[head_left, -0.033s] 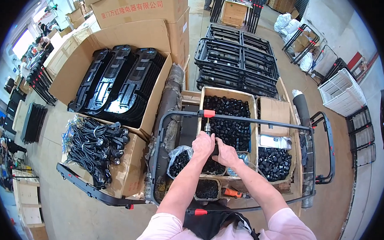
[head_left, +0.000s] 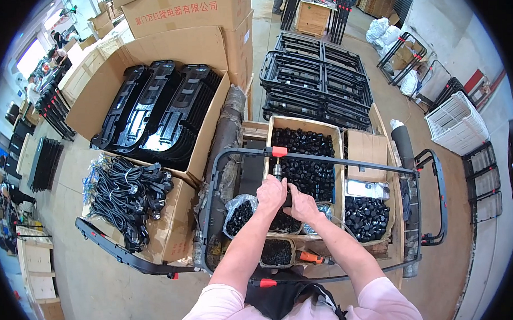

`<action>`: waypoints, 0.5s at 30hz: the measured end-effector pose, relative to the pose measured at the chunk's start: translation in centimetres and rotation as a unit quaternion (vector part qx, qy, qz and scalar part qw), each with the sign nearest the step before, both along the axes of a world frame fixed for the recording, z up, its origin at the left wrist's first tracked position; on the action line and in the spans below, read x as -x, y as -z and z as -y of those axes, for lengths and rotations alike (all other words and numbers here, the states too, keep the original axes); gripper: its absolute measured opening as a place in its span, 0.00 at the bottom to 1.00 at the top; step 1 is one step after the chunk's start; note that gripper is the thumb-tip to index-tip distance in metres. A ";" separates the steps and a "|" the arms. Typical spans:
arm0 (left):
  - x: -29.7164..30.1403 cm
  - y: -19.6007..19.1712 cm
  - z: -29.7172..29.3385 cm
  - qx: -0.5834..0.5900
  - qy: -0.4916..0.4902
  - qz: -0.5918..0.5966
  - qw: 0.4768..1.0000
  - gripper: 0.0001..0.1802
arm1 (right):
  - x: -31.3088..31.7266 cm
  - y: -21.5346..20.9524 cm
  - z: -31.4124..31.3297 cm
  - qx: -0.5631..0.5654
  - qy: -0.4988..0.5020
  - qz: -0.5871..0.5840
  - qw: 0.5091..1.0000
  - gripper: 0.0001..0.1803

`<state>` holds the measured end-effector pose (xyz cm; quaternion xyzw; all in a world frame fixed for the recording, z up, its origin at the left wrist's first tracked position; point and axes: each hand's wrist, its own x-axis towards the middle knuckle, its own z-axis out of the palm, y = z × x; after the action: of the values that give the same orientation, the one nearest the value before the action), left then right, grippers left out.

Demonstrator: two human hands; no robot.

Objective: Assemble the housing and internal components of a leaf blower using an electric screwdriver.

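Observation:
A dark power drill points away from me, its silver chuck and gold-coloured bit reaching a red clip on the far bar of a black tubular frame. My left hand is closed round the front of the drill, just behind the chuck. Wrapped on the drill's rear part is my right hand; my fingers hide most of the body. The frame lies across the boxes, its near bar with another red clip close to my waist.
Under the frame stand a carton of black caps, a bag of small black parts, a box of small screws and an orange tool. Left are black cables and a carton of panels. Stacked frames lie beyond.

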<state>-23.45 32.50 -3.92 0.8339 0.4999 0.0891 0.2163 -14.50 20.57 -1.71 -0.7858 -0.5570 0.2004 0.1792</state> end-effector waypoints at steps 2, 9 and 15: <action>-0.2 0.5 -0.2 -0.029 0.001 -0.012 1.000 0.32 | 0.0 -0.1 -0.2 0.006 0.004 -0.006 1.000 0.51; -1.0 1.2 -0.5 -0.056 -0.004 -0.026 0.998 0.32 | -0.2 0.8 -0.2 -0.035 -0.002 -0.007 0.999 0.44; -0.6 1.2 -0.6 -0.054 0.001 -0.025 0.998 0.31 | 1.1 0.6 -0.3 -0.070 0.010 -0.002 0.998 0.34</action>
<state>-22.81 33.14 -5.13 0.8469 0.4986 0.0947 0.1588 -15.58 20.82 -2.33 -0.7767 -0.5612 0.1607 0.2365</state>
